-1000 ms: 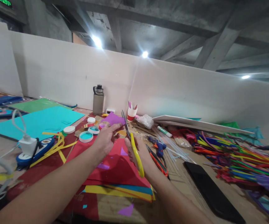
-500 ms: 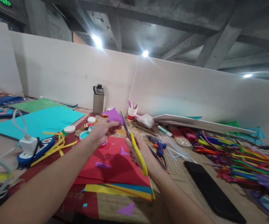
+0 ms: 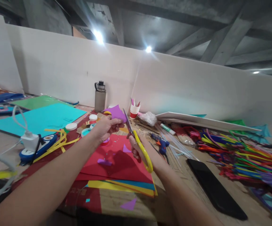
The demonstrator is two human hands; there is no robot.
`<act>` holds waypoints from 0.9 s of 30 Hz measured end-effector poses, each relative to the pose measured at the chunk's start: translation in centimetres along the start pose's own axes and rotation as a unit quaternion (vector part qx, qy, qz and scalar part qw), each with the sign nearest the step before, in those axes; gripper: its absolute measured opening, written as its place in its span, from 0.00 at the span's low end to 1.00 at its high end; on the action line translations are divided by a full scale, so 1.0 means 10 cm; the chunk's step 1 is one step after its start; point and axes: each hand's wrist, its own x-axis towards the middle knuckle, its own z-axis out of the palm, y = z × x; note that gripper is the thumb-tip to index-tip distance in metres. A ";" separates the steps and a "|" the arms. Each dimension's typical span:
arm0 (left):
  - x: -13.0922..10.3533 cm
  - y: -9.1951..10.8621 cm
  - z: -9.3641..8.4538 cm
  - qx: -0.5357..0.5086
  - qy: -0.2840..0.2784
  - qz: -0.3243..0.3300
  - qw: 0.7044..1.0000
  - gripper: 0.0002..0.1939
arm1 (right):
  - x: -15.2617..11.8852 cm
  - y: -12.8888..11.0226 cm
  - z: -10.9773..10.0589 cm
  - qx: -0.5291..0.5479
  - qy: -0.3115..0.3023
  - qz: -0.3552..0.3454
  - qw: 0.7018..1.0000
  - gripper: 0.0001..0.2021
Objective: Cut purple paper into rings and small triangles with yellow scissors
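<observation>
My left hand pinches a piece of purple paper by its lower right corner, thumb on top. In my right hand is a pair of scissors with yellow handles, fingers wrapped round the grips. The scissor blades point up and away, close to the paper's right edge; whether they touch it I cannot tell. Below both hands lies red paper on top of a stack with yellow and blue sheets. Purple scraps are scattered over it.
A grey bottle and a paper cup of pens stand by the white partition. To the right lie a blue glue gun, a black phone and colourful pipe cleaners. A power strip sits left, near turquoise sheets.
The view has shifted slightly. Both hands keep their holds on the purple paper and the scissors, with the blades still beside the paper's right edge.
</observation>
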 end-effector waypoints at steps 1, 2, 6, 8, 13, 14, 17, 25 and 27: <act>0.01 0.00 0.00 0.001 -0.004 0.000 1.000 0.08 | -0.01 -0.01 -0.01 0.004 -0.005 0.009 1.000 0.19; 0.01 -0.01 -0.01 0.002 -0.008 0.000 1.000 0.08 | -0.02 -0.02 -0.02 0.012 -0.011 0.020 1.000 0.20; 0.02 -0.03 0.00 0.015 -0.020 -0.006 1.000 0.09 | -0.05 -0.11 -0.09 0.045 -0.033 0.071 0.996 0.23; 0.01 -0.03 0.01 0.021 -0.023 -0.003 1.000 0.09 | -0.06 -0.15 -0.12 0.033 -0.039 0.075 0.996 0.24; 0.01 -0.05 0.02 0.020 -0.019 0.007 1.000 0.10 | -0.07 -0.19 -0.13 0.022 -0.038 0.070 0.997 0.24; 0.01 -0.05 0.01 0.016 -0.019 0.006 1.000 0.10 | -0.08 -0.18 -0.11 0.022 -0.034 0.069 0.997 0.24; 0.03 -0.07 -0.01 0.011 -0.026 0.002 1.000 0.11 | -0.07 -0.15 -0.06 0.024 -0.018 0.066 0.997 0.23; 0.02 -0.07 -0.01 0.018 -0.038 -0.007 0.999 0.10 | -0.07 -0.15 -0.01 0.049 -0.012 0.036 0.998 0.21; 0.02 -0.08 -0.02 0.012 -0.041 -0.006 0.999 0.10 | -0.07 -0.16 -0.01 0.064 -0.009 0.038 0.997 0.21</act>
